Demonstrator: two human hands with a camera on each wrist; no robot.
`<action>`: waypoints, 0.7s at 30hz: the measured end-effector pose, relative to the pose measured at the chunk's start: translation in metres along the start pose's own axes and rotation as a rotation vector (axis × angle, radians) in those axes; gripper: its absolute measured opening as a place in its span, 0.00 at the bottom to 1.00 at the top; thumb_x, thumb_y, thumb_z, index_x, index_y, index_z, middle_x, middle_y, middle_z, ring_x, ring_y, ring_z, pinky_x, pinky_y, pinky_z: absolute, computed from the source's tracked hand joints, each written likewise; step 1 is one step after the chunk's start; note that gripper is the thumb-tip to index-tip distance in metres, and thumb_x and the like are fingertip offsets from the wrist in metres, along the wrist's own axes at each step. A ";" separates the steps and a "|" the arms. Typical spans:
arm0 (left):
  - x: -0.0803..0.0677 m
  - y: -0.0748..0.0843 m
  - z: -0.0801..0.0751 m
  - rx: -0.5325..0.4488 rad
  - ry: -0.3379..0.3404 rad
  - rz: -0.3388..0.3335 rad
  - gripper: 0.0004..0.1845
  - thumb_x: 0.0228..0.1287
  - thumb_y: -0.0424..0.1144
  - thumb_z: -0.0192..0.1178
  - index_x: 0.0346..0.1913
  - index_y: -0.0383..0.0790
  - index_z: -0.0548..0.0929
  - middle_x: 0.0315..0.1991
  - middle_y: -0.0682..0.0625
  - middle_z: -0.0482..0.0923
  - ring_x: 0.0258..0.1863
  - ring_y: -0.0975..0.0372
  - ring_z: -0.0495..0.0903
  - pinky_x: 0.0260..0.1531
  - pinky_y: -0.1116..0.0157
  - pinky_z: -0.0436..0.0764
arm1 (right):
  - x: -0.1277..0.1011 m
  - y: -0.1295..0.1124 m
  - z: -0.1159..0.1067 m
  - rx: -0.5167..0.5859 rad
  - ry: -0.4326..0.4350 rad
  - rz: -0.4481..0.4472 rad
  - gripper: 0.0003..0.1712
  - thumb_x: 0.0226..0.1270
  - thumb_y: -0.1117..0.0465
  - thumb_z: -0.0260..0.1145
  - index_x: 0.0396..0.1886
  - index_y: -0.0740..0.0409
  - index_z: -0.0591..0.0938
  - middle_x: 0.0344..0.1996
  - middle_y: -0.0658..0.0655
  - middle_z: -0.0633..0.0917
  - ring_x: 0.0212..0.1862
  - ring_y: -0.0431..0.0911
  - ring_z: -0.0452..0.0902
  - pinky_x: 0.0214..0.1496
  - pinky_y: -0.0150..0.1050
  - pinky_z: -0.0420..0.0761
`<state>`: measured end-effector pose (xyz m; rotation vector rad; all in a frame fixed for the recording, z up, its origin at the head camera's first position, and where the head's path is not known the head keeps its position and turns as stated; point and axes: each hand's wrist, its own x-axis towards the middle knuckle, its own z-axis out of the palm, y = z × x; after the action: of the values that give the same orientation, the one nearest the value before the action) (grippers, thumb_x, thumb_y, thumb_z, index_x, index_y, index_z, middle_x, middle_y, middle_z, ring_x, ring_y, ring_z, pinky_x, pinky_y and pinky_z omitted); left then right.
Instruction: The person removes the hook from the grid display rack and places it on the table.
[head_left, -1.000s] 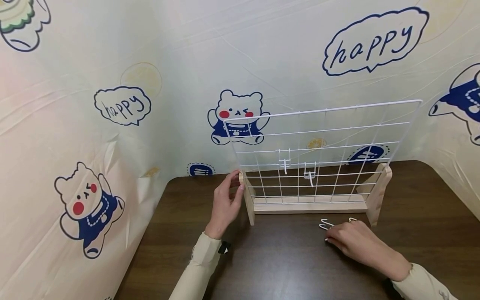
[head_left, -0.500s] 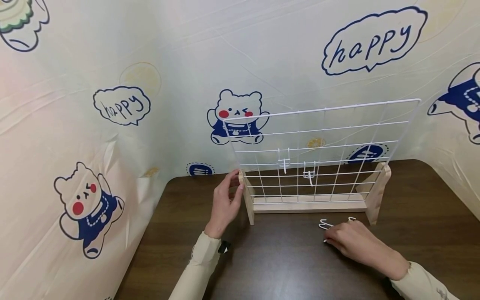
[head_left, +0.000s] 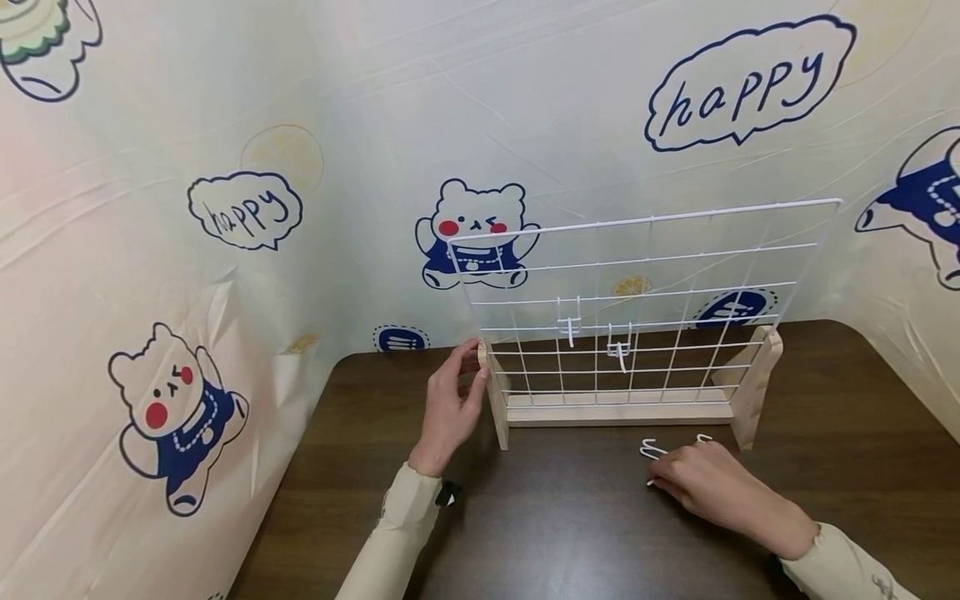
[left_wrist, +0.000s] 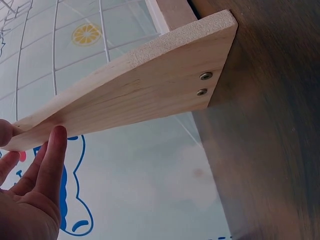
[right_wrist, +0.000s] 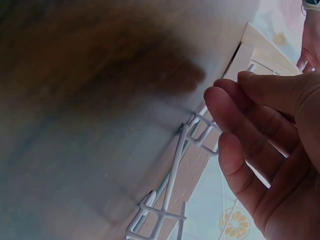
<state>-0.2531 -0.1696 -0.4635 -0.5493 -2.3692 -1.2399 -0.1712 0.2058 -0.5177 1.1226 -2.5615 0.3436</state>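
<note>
Cream cloth (head_left: 150, 275) printed with blue bears and "happy" speech bubbles hangs along the left and back of a dark wooden table (head_left: 570, 525). Near the left of the table, the left hand (head_left: 450, 408) rests against the left wooden foot (head_left: 495, 400) of a stand. Its fingers are straight and spread lightly, with the fingertips (left_wrist: 56, 137) touching the flat side of the foot near its top end, and the thumb set on the far edge. Nothing is pinched; the hand only steadies the wood. The left wrist view shows two screws (left_wrist: 203, 83) in the wide end of that foot where it meets the table.

The stand holds a white wire grid (head_left: 645, 300) upright, its lower edge set in a pale wooden bar (head_left: 618, 411) that runs between the two feet. Two small white hooks (head_left: 594, 337) hang on the middle wires, side by side, the left one a little higher.

In front of the bar, toward the right, loose white wire hooks (head_left: 651, 450) lie flat on the table, just beside the right foot (head_left: 753, 387) of the stand. The right hand (head_left: 712, 487) lies over them, palm down, fingers loosely bent. In the right wrist view the fingertips (right_wrist: 222, 95) sit at the end of one hook (right_wrist: 172, 175), touching or just above it; I cannot tell whether they have closed on it.
</note>
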 end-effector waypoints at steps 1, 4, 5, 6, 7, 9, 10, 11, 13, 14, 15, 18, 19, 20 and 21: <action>0.000 0.000 0.000 0.000 -0.001 -0.001 0.24 0.78 0.42 0.60 0.72 0.47 0.73 0.59 0.45 0.84 0.52 0.51 0.88 0.39 0.55 0.92 | 0.000 0.000 0.000 -0.001 0.002 -0.001 0.19 0.58 0.61 0.78 0.19 0.39 0.77 0.16 0.34 0.78 0.19 0.30 0.73 0.18 0.34 0.64; 0.000 0.000 0.000 0.001 -0.005 -0.010 0.23 0.78 0.43 0.59 0.72 0.48 0.73 0.59 0.45 0.84 0.52 0.51 0.88 0.40 0.54 0.92 | 0.000 0.000 0.000 0.001 0.005 -0.005 0.19 0.58 0.61 0.78 0.19 0.38 0.76 0.16 0.34 0.78 0.19 0.30 0.72 0.18 0.34 0.64; 0.000 0.000 0.000 0.003 -0.006 -0.013 0.23 0.78 0.43 0.59 0.72 0.49 0.73 0.59 0.45 0.84 0.52 0.51 0.88 0.40 0.54 0.92 | 0.000 0.000 0.000 0.001 0.006 -0.006 0.20 0.58 0.61 0.78 0.19 0.38 0.76 0.16 0.34 0.78 0.19 0.30 0.72 0.18 0.34 0.64; 0.000 0.000 0.000 0.004 -0.006 -0.014 0.23 0.79 0.43 0.59 0.72 0.49 0.73 0.59 0.45 0.84 0.52 0.52 0.88 0.39 0.54 0.92 | 0.000 0.000 0.000 -0.001 0.009 -0.008 0.20 0.57 0.61 0.78 0.19 0.38 0.75 0.16 0.34 0.77 0.19 0.30 0.72 0.18 0.34 0.64; 0.000 0.000 0.000 0.005 -0.007 -0.015 0.23 0.79 0.43 0.59 0.72 0.49 0.73 0.59 0.45 0.84 0.53 0.52 0.88 0.39 0.55 0.92 | 0.000 0.000 0.000 -0.003 0.010 -0.009 0.20 0.57 0.61 0.78 0.19 0.38 0.75 0.16 0.34 0.77 0.19 0.30 0.72 0.18 0.34 0.64; 0.000 0.000 0.000 0.006 -0.005 -0.013 0.23 0.79 0.43 0.59 0.72 0.49 0.73 0.59 0.45 0.84 0.53 0.52 0.88 0.39 0.55 0.92 | 0.000 0.000 0.001 -0.006 0.014 -0.011 0.20 0.57 0.61 0.78 0.19 0.38 0.75 0.16 0.34 0.77 0.19 0.31 0.72 0.18 0.34 0.63; 0.000 0.000 0.000 0.008 -0.005 -0.012 0.23 0.79 0.43 0.59 0.72 0.49 0.73 0.58 0.45 0.84 0.53 0.52 0.88 0.39 0.56 0.92 | 0.000 0.000 0.001 -0.009 0.017 -0.013 0.20 0.57 0.61 0.78 0.18 0.38 0.75 0.16 0.35 0.78 0.19 0.31 0.73 0.18 0.34 0.63; 0.000 0.000 0.000 0.009 -0.004 -0.011 0.23 0.79 0.43 0.59 0.72 0.49 0.73 0.58 0.45 0.85 0.53 0.52 0.88 0.39 0.56 0.92 | 0.000 0.000 0.001 -0.012 0.019 -0.015 0.20 0.56 0.61 0.78 0.18 0.38 0.75 0.16 0.35 0.78 0.19 0.31 0.73 0.18 0.34 0.63; 0.000 0.000 0.000 0.010 -0.002 -0.010 0.23 0.79 0.43 0.59 0.72 0.49 0.73 0.58 0.45 0.85 0.53 0.52 0.88 0.39 0.58 0.92 | -0.001 0.000 0.001 -0.016 0.022 -0.019 0.21 0.56 0.61 0.78 0.18 0.38 0.74 0.16 0.35 0.77 0.19 0.31 0.73 0.17 0.34 0.63; 0.000 0.000 0.000 0.010 -0.001 -0.008 0.23 0.79 0.43 0.59 0.72 0.49 0.74 0.58 0.45 0.85 0.53 0.52 0.88 0.39 0.58 0.92 | -0.001 0.000 0.002 -0.018 0.023 -0.021 0.21 0.56 0.61 0.78 0.18 0.38 0.74 0.15 0.35 0.77 0.19 0.31 0.72 0.17 0.34 0.63; 0.000 0.000 0.000 0.011 0.000 -0.007 0.23 0.79 0.43 0.59 0.72 0.49 0.74 0.58 0.45 0.85 0.52 0.53 0.88 0.39 0.59 0.92 | -0.001 0.000 0.002 -0.019 0.024 -0.024 0.21 0.56 0.61 0.78 0.18 0.38 0.74 0.15 0.35 0.77 0.19 0.31 0.72 0.17 0.34 0.63; 0.000 -0.001 0.000 0.011 0.002 0.000 0.23 0.79 0.42 0.59 0.72 0.45 0.74 0.58 0.45 0.85 0.52 0.52 0.88 0.39 0.59 0.92 | -0.001 0.001 0.002 -0.020 0.023 -0.030 0.21 0.56 0.61 0.78 0.18 0.38 0.74 0.15 0.35 0.77 0.18 0.31 0.72 0.17 0.34 0.62; 0.000 -0.001 0.000 0.012 0.003 0.000 0.23 0.79 0.42 0.59 0.72 0.44 0.74 0.58 0.45 0.85 0.52 0.52 0.88 0.39 0.59 0.92 | -0.001 0.001 0.002 -0.021 0.022 -0.031 0.21 0.56 0.62 0.78 0.18 0.38 0.74 0.15 0.35 0.77 0.18 0.31 0.72 0.17 0.34 0.62; 0.000 -0.001 0.000 0.013 0.003 0.001 0.23 0.79 0.42 0.59 0.72 0.43 0.74 0.58 0.45 0.85 0.52 0.52 0.88 0.39 0.59 0.92 | -0.001 0.001 0.002 -0.020 0.020 -0.030 0.21 0.56 0.62 0.78 0.18 0.38 0.74 0.15 0.35 0.77 0.18 0.31 0.72 0.17 0.34 0.62; 0.000 -0.001 0.000 0.013 0.002 0.000 0.24 0.79 0.42 0.59 0.72 0.42 0.74 0.58 0.45 0.84 0.52 0.52 0.88 0.39 0.59 0.92 | -0.001 0.001 0.002 -0.020 0.017 -0.030 0.21 0.56 0.62 0.78 0.18 0.38 0.75 0.15 0.35 0.77 0.18 0.31 0.72 0.17 0.34 0.62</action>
<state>-0.2537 -0.1698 -0.4641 -0.5442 -2.3733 -1.2239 -0.1717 0.2062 -0.5205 1.1452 -2.5247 0.3180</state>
